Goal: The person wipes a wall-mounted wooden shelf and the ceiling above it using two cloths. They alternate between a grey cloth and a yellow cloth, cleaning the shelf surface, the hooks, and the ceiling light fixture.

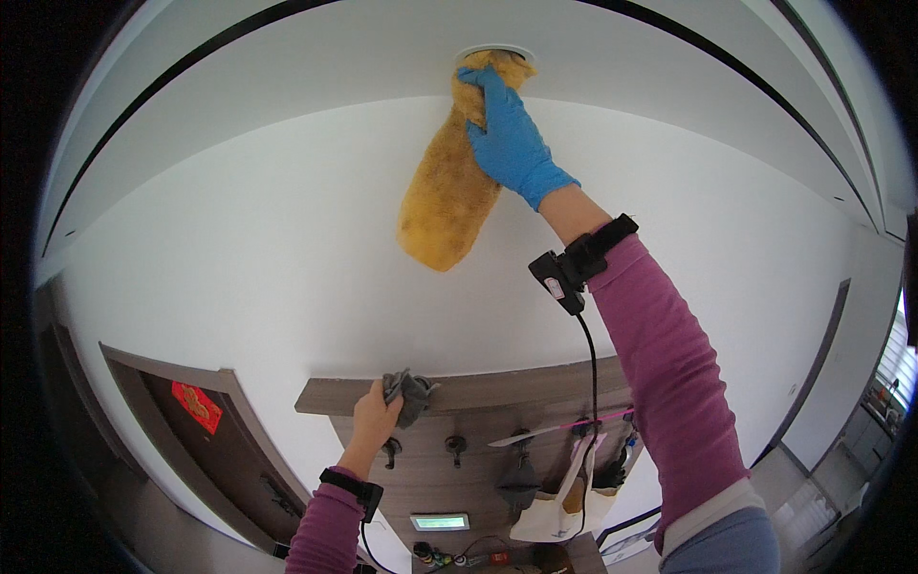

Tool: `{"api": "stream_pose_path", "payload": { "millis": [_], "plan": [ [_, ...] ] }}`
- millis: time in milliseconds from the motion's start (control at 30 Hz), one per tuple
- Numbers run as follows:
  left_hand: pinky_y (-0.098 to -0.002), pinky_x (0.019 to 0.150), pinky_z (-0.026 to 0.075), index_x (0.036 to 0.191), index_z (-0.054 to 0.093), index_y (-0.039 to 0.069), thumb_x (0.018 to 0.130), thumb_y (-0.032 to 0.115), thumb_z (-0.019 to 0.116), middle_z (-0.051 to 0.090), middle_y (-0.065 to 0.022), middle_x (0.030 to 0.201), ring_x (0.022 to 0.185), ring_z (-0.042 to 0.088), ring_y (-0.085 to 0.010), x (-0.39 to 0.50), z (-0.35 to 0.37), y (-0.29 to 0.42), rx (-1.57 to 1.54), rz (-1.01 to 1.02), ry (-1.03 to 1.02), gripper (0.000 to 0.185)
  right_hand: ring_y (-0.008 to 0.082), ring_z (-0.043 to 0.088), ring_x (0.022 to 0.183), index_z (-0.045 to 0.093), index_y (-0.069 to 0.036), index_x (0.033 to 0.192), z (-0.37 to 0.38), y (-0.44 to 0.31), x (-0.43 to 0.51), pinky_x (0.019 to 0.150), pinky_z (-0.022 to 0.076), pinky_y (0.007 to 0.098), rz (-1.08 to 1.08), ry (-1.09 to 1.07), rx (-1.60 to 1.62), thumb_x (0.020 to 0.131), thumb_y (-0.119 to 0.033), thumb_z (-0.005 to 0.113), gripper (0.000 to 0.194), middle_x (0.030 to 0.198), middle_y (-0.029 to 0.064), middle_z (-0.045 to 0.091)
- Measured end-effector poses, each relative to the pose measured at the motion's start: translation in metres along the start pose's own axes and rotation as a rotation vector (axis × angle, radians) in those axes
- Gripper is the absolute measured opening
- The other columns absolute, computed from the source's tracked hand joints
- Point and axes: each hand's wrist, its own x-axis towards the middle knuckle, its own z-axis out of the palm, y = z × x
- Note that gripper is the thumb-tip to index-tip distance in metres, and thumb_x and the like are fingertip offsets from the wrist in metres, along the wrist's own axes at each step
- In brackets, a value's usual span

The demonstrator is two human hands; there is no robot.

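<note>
My right hand [513,140], in a blue glove, is raised to the ceiling and grips a stained yellow cloth [448,208]. The cloth's upper end is pressed against a round white-rimmed ceiling fixture [529,54], and its lower part hangs down before the white wall. Bare and lower down, my left hand [374,423] holds a crumpled grey cloth [410,398] at the top edge of a wood-grain wall panel [488,392]. Black straps with small devices circle both wrists, and a cable runs down from each.
Black hooks [455,448] line the panel, with a white tote bag [541,518], a grey hanging item [518,484] and a pink-and-white stick [559,428]. Below is a lit rectangular display [439,522]. A dark door [208,438] with a red decoration stands left. Black grooves cross the ceiling.
</note>
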Motion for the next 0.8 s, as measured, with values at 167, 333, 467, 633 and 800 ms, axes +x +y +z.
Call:
{"api": "stream_pose_path", "payload": {
  "millis": [167,333,467,633,800],
  "plan": [
    [-0.0513,0.071,0.045,0.099,0.053,-0.001,0.083,0.028,0.058,0.062,-0.0258,0.083,0.083,0.059,-0.0462,0.0,-0.002,0.002,0.004,-0.009,-0.01,0.033,0.0482,0.053,0.106,0.033,-0.008,0.138,-0.003,0.004,-0.006,0.09,0.0477,0.0512,-0.108,0.128,-0.397,0.082,-0.007,0.056,0.061,0.13,0.0295,0.043],
    [-0.051,0.071,0.045,0.1,0.053,0.0,0.083,0.027,0.059,0.062,-0.0257,0.083,0.084,0.059,-0.0457,-0.002,-0.003,0.004,0.013,-0.012,-0.011,0.032,0.0467,0.052,0.109,0.035,-0.01,0.136,0.004,0.0,-0.001,0.092,0.0464,0.0499,0.126,0.02,-0.201,0.08,-0.002,0.055,0.06,0.128,0.0286,0.045],
    [-0.051,0.071,0.046,0.1,0.053,0.001,0.083,0.027,0.059,0.062,-0.0255,0.083,0.084,0.059,-0.0457,0.001,0.001,-0.002,0.007,0.024,0.018,0.032,0.0458,0.051,0.112,0.035,-0.007,0.134,0.005,0.006,0.0,0.096,0.0434,0.0495,0.011,-0.009,-0.017,0.081,-0.001,0.054,0.057,0.123,0.0289,0.05],
    [-0.0514,0.071,0.046,0.099,0.053,0.0,0.082,0.025,0.061,0.062,-0.0257,0.083,0.083,0.058,-0.0464,0.003,0.005,-0.007,0.036,-0.007,0.002,0.031,0.0462,0.05,0.114,0.035,-0.012,0.136,0.002,0.008,-0.002,0.097,0.0425,0.0489,0.109,0.021,-0.017,0.082,-0.004,0.053,0.057,0.124,0.0293,0.048],
    [-0.0516,0.071,0.045,0.1,0.052,0.0,0.082,0.025,0.061,0.062,-0.0263,0.083,0.082,0.058,-0.0467,0.001,0.006,-0.008,0.038,0.016,0.013,0.032,0.0438,0.05,0.117,0.036,-0.016,0.133,-0.002,-0.008,-0.001,0.099,0.0415,0.0484,0.188,-0.032,0.213,0.084,-0.002,0.05,0.052,0.128,0.0275,0.048]
  ]
}}
